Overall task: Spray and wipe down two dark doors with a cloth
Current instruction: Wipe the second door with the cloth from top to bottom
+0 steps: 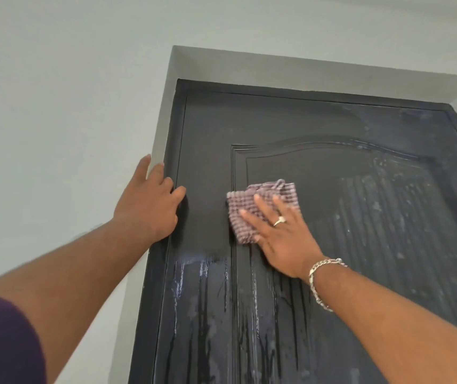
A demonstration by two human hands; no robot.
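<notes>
my right hand (280, 234) lies flat on the cloth (260, 206), fingers straight and spread, pressing it against the dark door (346, 217). the cloth is a purple, ribbed rag, folded, and it sits near the upper left corner of the door's raised panel, just across its grooved edge. most of the cloth shows above and to the left of my fingers. there is a ring (279, 220) on one finger and a chain bracelet (322, 278) round that wrist.

my left hand (149, 206) holds nothing. its fingers are straight, and the palm rests on the door's left edge, where the door frame (170, 189) meets the pale wall (55, 120); two fingertips reach onto the wall's corner.

the door is wet in places. below my hands, thin streaks of liquid run down the surface, with a whitish smear just under my left hand. to the right of the cloth the panel looks cloudy and streaked. the patch round the cloth looks matt and even. a dark purple sleeve (3, 342) shows at the lower left.
</notes>
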